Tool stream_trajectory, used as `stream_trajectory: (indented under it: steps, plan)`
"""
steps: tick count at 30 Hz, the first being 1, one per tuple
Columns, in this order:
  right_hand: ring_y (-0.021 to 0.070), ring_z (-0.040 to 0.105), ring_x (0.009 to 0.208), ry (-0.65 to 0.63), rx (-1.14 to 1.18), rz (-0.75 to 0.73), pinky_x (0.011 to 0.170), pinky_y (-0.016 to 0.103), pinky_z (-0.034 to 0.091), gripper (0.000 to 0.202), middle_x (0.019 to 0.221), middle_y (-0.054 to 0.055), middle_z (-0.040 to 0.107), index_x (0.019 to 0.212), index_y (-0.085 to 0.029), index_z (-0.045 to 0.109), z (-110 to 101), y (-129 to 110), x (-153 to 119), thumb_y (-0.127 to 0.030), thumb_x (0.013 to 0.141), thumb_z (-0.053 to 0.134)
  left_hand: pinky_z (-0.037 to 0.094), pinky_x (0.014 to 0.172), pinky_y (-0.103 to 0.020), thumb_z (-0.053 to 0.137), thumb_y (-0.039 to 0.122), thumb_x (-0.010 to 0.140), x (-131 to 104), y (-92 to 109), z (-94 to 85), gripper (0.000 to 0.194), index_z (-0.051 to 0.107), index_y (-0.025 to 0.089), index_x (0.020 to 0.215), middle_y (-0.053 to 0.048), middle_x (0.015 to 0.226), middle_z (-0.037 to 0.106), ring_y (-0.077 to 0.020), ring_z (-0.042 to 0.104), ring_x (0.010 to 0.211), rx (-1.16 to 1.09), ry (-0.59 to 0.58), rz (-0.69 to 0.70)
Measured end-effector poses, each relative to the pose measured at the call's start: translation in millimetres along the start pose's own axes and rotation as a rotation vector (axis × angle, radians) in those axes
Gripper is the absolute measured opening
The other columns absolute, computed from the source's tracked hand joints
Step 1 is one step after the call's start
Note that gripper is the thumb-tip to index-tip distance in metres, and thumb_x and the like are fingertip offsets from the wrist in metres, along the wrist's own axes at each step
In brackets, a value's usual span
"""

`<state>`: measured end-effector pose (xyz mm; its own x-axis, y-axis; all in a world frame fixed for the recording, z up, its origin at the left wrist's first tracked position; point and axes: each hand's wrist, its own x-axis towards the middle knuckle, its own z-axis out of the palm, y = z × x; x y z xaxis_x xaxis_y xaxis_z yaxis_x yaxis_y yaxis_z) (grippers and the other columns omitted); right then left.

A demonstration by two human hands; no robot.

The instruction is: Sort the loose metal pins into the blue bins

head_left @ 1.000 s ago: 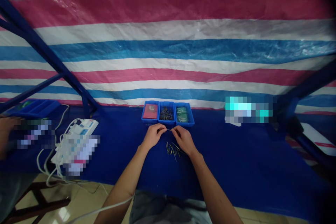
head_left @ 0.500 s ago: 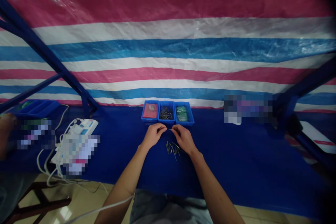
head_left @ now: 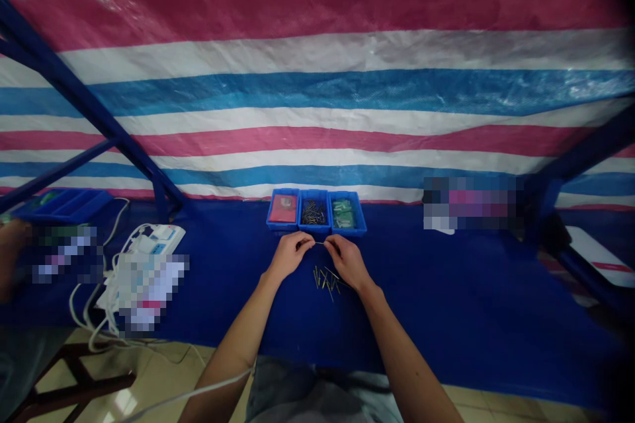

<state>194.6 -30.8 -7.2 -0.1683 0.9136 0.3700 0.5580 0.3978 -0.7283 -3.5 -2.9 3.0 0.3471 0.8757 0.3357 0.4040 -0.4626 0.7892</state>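
My left hand (head_left: 292, 254) and my right hand (head_left: 346, 259) face each other over the blue table, each pinching one end of a thin metal pin (head_left: 319, 243). Just below them lies a loose pile of thin brassy pins (head_left: 327, 281). Beyond my fingers stand three blue bins side by side: the left bin (head_left: 282, 227) holds something red, the middle bin (head_left: 314, 229) many small dark metal pieces, and the right bin (head_left: 350, 232) green and pale pieces.
A white power strip (head_left: 171, 235) with cables lies at the left, beside blurred papers. Farther left are a blue tray (head_left: 74, 215) and another person's hand (head_left: 10, 244). Blue frame bars (head_left: 99, 109) slant up at both sides. A blurred bundle sits at the right back.
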Motion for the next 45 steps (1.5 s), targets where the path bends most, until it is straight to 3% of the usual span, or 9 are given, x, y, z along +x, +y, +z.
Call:
stream_trajectory:
  steps: [12,18,26,45]
  plan:
    - [0.0175,0.061,0.072,0.000,-0.018,0.009,0.067,0.027,0.042,0.026,0.080,0.002,0.066,0.086,-0.021,0.062,0.0,-0.9,0.4,-0.032,0.102,0.044,0.046,0.070,-0.024,0.062,0.027,0.094,-0.1,-2.8,0.7,0.014,0.071,0.016,0.088,-0.002,0.080,0.070,-0.0146,0.063,0.072,0.000,-0.009,0.000]
    - [0.0148,0.056,0.060,0.029,0.014,0.033,0.061,0.027,0.043,0.014,0.077,0.000,0.066,0.099,-0.022,0.065,0.8,-2.1,-0.9,-0.034,0.095,0.058,0.046,0.071,-0.024,0.061,0.026,0.094,0.0,-2.0,0.1,0.016,0.070,0.016,0.087,-0.002,0.078,0.069,-0.0144,0.063,0.071,0.001,-0.006,-0.003]
    - [0.0173,0.059,0.069,0.055,0.008,0.008,0.065,0.028,0.042,0.012,0.081,0.002,0.067,0.091,-0.023,0.063,1.4,-0.5,-0.1,-0.028,0.095,0.054,0.047,0.071,-0.025,0.060,0.029,0.095,-0.1,-0.1,-0.9,0.018,0.070,0.016,0.087,-0.003,0.079,0.070,-0.0153,0.063,0.072,0.005,-0.016,-0.007]
    - [0.0193,0.064,0.077,0.035,0.006,0.015,0.068,0.029,0.045,0.019,0.087,0.004,0.070,0.091,-0.022,0.064,0.8,-0.4,-0.3,-0.032,0.099,0.050,0.047,0.071,-0.025,0.060,0.030,0.094,-0.1,0.3,-1.4,0.018,0.071,0.017,0.087,-0.003,0.079,0.070,-0.0157,0.064,0.072,0.003,-0.014,-0.010]
